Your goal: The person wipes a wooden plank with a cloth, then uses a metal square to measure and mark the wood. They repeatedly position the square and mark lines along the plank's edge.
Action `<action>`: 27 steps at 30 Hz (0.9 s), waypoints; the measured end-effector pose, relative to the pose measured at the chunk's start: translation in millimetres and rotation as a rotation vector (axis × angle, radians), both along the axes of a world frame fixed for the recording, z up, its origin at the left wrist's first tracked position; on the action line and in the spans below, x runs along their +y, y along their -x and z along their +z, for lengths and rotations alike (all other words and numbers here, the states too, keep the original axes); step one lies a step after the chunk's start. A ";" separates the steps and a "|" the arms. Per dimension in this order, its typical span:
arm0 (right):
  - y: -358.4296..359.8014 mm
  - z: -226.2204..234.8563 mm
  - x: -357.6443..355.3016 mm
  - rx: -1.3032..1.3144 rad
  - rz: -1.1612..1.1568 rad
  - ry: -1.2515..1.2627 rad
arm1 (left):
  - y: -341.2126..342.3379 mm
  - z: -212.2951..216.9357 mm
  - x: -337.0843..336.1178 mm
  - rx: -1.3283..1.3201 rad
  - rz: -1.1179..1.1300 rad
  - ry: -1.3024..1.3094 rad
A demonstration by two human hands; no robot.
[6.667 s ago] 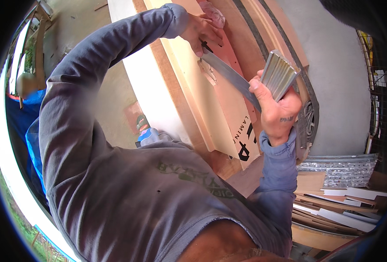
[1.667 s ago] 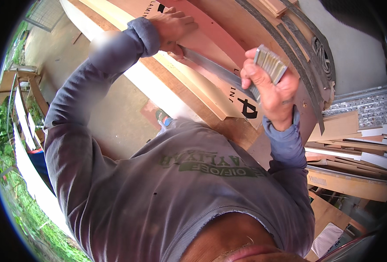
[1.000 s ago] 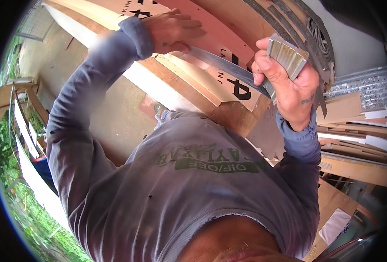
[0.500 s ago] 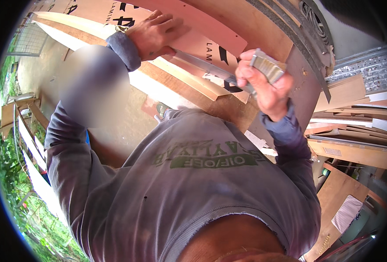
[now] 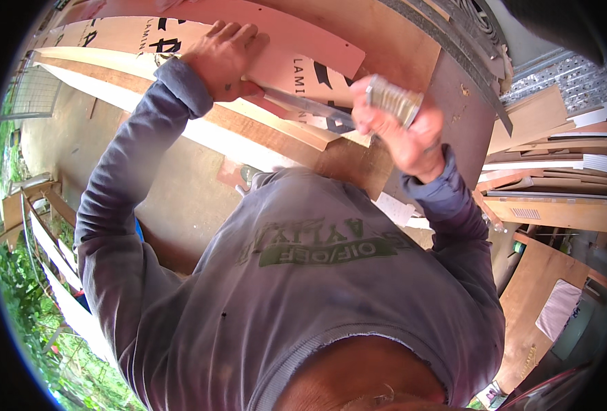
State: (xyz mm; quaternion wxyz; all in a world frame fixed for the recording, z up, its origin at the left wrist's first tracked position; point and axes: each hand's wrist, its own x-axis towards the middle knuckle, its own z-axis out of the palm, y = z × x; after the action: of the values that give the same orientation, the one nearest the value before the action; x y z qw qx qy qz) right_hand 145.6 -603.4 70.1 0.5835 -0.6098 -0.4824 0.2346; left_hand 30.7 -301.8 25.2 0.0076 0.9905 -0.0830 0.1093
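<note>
My left hand [image 5: 224, 60] lies on a pink-faced panel [image 5: 317, 34] with black print, its fingers stretched out and its thumb pointing along a long flat grey blade [image 5: 310, 108]. My right hand [image 5: 413, 144] is closed round the blocky silver-and-tan handle [image 5: 394, 101] at the blade's other end. The tool looks like a hand saw, but blur hides its edge. The blade slants across the printed face of the panel, from beside my left thumb down to my right fist. Under it, on the near side, runs a narrow wooden board [image 5: 303, 131].
Dark metal strips [image 5: 454, 58] lie along the far right. Boards and offcuts [image 5: 557, 164] are stacked at the right, beside a perforated metal sheet [image 5: 564, 85]. A wooden panel [image 5: 540, 294] stands at lower right. Wire mesh [image 5: 34, 96] and greenery are at the left.
The whole view has shifted a little, so panel and hands sit further left in the picture. Both hands keep nearly the same places on the panel and the tool.
</note>
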 end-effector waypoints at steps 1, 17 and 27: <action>-1.0 6.8 -2.6 0.081 -0.007 0.009 | -0.5 1.9 1.0 0.015 0.009 0.022; 48.3 -19.2 -25.7 0.298 -0.189 0.028 | 7.2 -27.7 -10.6 -0.116 0.091 0.063; 88.0 -65.1 -32.2 0.663 -0.342 -0.242 | 76.6 -110.9 -42.6 -0.357 0.182 0.046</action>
State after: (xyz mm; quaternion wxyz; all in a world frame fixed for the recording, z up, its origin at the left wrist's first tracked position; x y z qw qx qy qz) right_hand 57.6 -635.6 5.0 0.8060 -0.4994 -0.1833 0.2597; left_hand -45.9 -344.4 -85.7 0.0053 0.9584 0.0094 0.2853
